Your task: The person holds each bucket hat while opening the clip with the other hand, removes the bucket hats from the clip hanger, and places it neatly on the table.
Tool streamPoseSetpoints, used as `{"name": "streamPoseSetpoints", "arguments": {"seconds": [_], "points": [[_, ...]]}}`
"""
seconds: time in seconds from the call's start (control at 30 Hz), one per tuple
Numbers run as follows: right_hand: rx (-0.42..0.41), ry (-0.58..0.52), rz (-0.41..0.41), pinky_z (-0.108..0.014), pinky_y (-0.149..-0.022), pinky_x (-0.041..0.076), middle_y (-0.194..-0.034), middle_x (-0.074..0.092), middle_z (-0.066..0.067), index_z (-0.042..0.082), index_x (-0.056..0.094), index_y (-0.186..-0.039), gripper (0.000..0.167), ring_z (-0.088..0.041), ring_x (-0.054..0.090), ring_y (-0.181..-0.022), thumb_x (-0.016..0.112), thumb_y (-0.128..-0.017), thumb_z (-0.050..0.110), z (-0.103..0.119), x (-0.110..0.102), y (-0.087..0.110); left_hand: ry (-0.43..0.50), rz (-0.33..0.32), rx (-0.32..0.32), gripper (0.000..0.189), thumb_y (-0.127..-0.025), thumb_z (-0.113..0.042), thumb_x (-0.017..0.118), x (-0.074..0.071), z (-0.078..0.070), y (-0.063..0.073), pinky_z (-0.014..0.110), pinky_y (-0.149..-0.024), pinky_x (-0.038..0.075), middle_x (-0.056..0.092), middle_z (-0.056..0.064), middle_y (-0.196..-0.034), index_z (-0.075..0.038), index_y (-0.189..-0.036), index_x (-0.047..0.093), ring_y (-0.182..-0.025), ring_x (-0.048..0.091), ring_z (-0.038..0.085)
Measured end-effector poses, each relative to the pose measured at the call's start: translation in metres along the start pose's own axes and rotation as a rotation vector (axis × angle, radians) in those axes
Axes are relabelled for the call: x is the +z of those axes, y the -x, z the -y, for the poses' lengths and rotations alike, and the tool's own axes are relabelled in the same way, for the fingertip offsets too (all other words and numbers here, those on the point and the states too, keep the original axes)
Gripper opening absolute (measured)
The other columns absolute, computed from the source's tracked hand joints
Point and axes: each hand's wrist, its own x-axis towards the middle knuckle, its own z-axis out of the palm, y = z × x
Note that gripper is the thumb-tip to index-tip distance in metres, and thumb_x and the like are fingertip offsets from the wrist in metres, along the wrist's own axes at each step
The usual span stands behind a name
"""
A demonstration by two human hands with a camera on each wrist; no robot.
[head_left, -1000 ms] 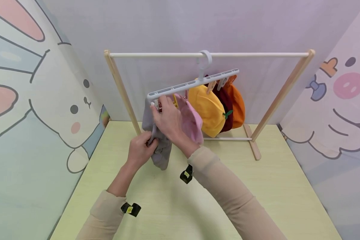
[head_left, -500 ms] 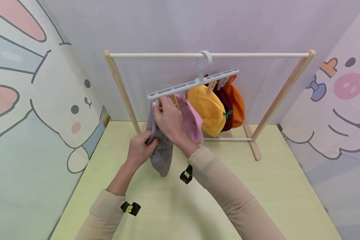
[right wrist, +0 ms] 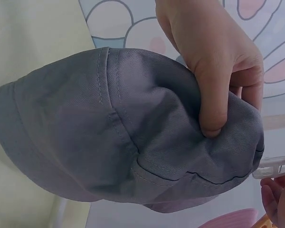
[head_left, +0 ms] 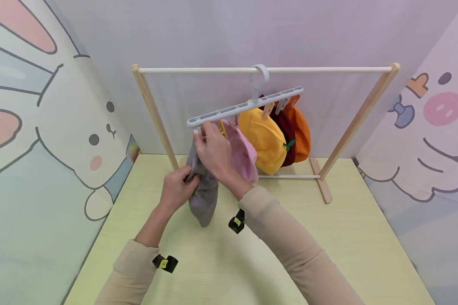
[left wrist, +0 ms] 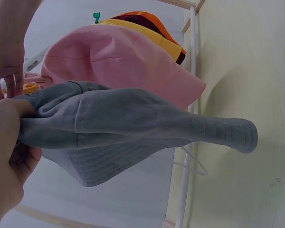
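My left hand (head_left: 177, 186) pinches a grey bucket hat (head_left: 204, 205) by its crown, thumb on the near side in the right wrist view. The hat hangs with its brim lowest. My right hand (head_left: 215, 148) is just under the left end of the light grey hanger (head_left: 229, 112), fingers pinching a white clip (right wrist: 273, 166). In the right wrist view the clip's tip meets the crown's edge; whether it bites the fabric I cannot tell. Right beside the hand hangs a pink bucket hat (left wrist: 114, 66), partly hidden in the head view.
Further right on the hanger, a yellow hat (head_left: 261, 142), a maroon hat (head_left: 286, 127) and an orange hat (head_left: 302, 133) hang from clips. The hanger hooks over the white bar (head_left: 198, 70) of a wooden rack (head_left: 360, 120). The rack stands on a pale table (head_left: 290, 237).
The grey hat's lower end has dropped a little and its upper left part no longer sticks out to the left. Both hands stay nearly where they were.
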Motion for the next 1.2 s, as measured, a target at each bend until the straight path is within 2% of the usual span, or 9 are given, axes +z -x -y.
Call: {"name": "streamPoseSetpoints", "arguments": {"seconds": [0.23, 0.63, 1.2], "points": [[-0.014, 0.002, -0.006, -0.029, -0.057, 0.042, -0.079, 0.053, 0.0, 0.011, 0.048, -0.084, 0.019, -0.01, 0.054, -0.071, 0.053, -0.091, 0.028, 0.0, -0.001, -0.001, -0.009, 0.006, -0.046, 0.034, -0.073, 0.0, 0.065, 0.001, 0.007, 0.002, 0.023, -0.045, 0.025, 0.029, -0.006, -0.053, -0.012, -0.058, 0.036, -0.047, 0.029, 0.009], [-0.016, -0.013, 0.016, -0.027, -0.059, 0.045, -0.083, 0.056, 0.001, 0.01, 0.048, -0.086, 0.022, -0.009, 0.061, -0.078, 0.059, -0.088, 0.029, -0.001, -0.001, 0.0, -0.071, 0.012, -0.042, 0.038, -0.07, 0.0, 0.067, -0.011, 0.016, 0.002, 0.023, -0.045, 0.025, 0.031, -0.004, -0.052, -0.011, -0.057, 0.034, -0.046, 0.03, 0.009], [-0.054, -0.046, -0.015, -0.024, -0.06, 0.048, -0.084, 0.06, -0.001, 0.009, 0.052, -0.09, 0.025, -0.012, 0.064, -0.075, 0.064, -0.084, 0.03, -0.003, 0.002, -0.001, -0.148, 0.1, -0.089, 0.037, -0.072, -0.003, 0.066, -0.029, 0.02, 0.006, 0.025, -0.048, 0.023, 0.029, -0.005, -0.054, -0.013, -0.058, 0.034, -0.05, 0.028, 0.011]]}}
